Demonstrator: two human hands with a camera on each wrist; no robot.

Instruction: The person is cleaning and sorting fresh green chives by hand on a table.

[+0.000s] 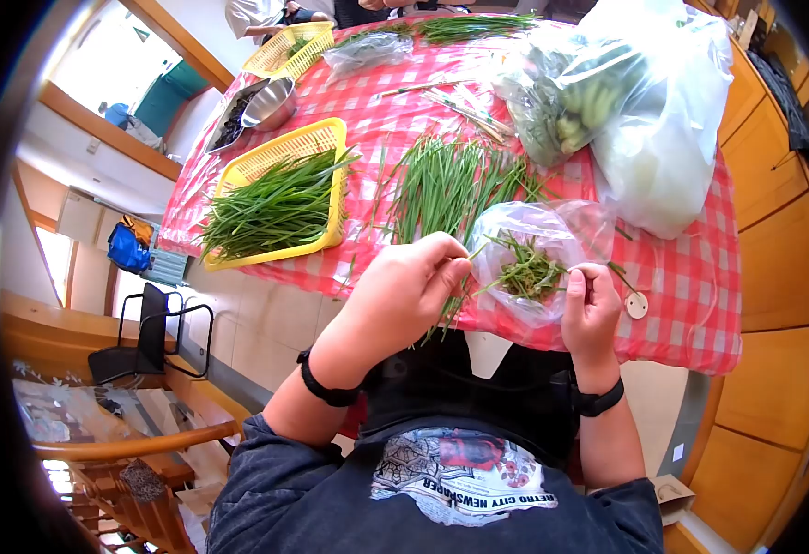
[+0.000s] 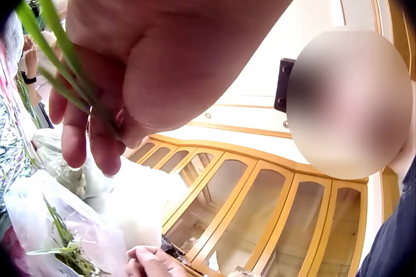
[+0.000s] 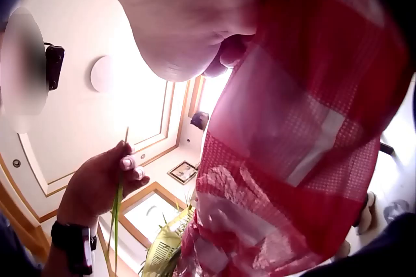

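My left hand (image 1: 409, 291) pinches a few garlic chives (image 2: 58, 53) between thumb and fingers, their green stalks trailing past the palm in the left wrist view. To its right sits a clear plastic bag (image 1: 589, 220) with its mouth spread, holding a heap of green and yellowish trimmings (image 1: 526, 274). My right hand (image 1: 594, 309) has curled fingers and grips the near right edge of that bag. Beyond the left hand, a loose pile of garlic chives (image 1: 446, 185) lies on the checked tablecloth (image 1: 377, 268).
Left of the pile, a yellow basket (image 1: 338, 208) holds more chives. A metal bowl (image 1: 272, 106) and a second yellow basket (image 1: 317, 57) stand farther back. Large plastic bags of vegetables (image 1: 668, 138) fill the right side, and a round tag (image 1: 636, 306) lies near the right hand.
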